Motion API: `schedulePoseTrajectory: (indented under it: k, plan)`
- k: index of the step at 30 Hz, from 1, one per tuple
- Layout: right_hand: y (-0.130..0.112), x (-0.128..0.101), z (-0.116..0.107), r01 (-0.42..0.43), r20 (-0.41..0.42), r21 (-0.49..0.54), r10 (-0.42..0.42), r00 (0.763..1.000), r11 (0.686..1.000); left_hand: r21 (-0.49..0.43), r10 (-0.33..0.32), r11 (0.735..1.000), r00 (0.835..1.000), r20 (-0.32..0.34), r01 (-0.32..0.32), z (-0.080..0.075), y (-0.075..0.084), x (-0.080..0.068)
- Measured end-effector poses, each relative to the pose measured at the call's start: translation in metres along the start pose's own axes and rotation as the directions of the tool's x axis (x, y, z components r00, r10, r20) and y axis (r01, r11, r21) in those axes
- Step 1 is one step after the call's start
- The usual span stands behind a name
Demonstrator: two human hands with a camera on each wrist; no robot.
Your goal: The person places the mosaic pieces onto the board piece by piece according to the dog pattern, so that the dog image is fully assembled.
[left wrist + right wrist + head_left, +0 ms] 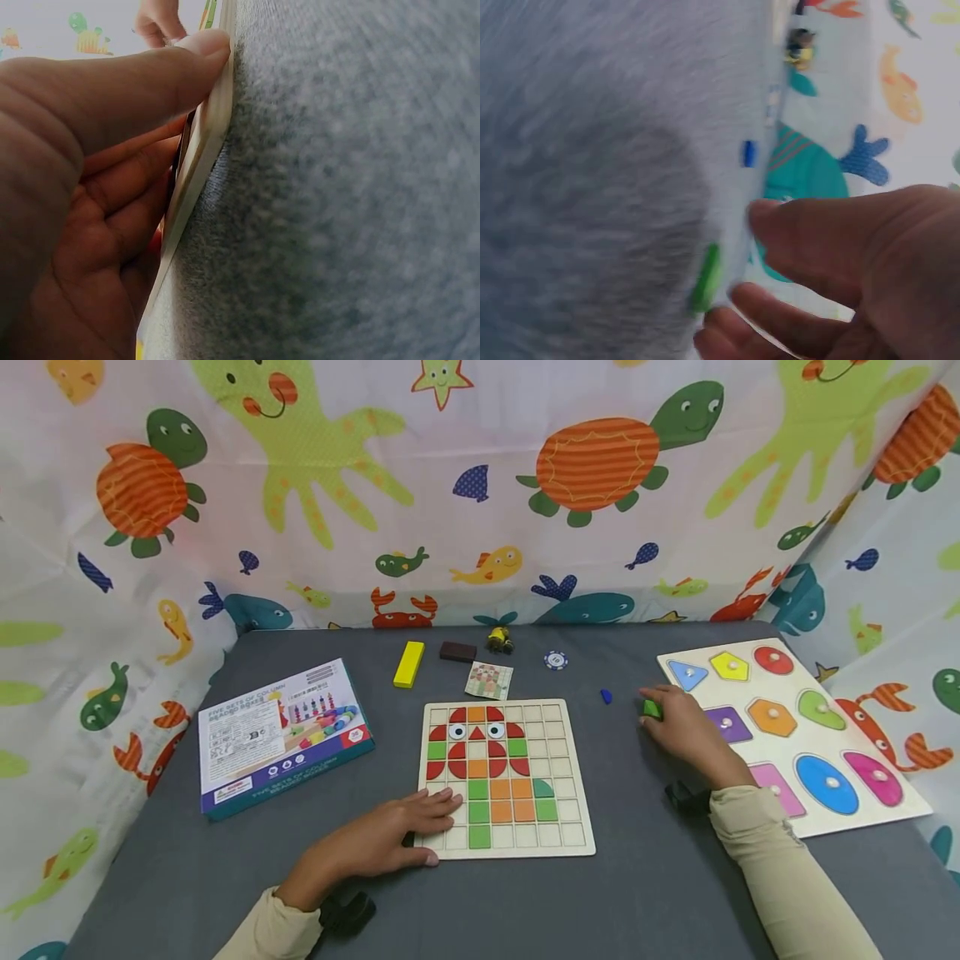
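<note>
left hand (390,837) flat, fingers straight, pressing mosaic board (504,777) | right hand (678,727) apparently pinching green piece (651,709) (wrist view blurred)

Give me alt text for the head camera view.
A person's left hand rests on the corner of a wooden tile grid board bearing an owl mosaic, while the right hand picks at a small green piece beside a shape puzzle on a grey table.
</note>
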State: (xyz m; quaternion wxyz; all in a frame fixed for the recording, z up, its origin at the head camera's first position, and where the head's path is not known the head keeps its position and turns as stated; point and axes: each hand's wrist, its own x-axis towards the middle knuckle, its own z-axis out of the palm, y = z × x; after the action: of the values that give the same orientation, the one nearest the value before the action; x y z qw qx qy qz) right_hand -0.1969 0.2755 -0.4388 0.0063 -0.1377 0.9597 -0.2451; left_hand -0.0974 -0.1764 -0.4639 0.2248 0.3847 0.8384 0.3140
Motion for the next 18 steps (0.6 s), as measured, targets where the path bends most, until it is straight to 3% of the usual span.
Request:
schedulePoseTrajectory:
  k: [4, 13, 18]
  plan:
    - [-0.001, 0.001, 0.007, 0.018, 0.000, -0.056, -0.018, 1.000, 0.998, -0.006, 0.003, 1.000, 1.000, 0.004, -0.003, -0.001, 0.000, 0.001]
    - [-0.012, -0.006, 0.011, -0.086, 0.011, -0.028, 0.086, 0.996, 0.996, -0.006, -0.004, 1.000, 1.000, 0.002, 0.004, -0.001, 0.001, 0.007]
    - [-0.039, -0.017, 0.022, 0.047, 0.026, 0.025, -0.047, 0.999, 0.999, -0.005, -0.019, 1.000, 1.000, 0.004, 0.019, -0.001, 0.002, 0.002]
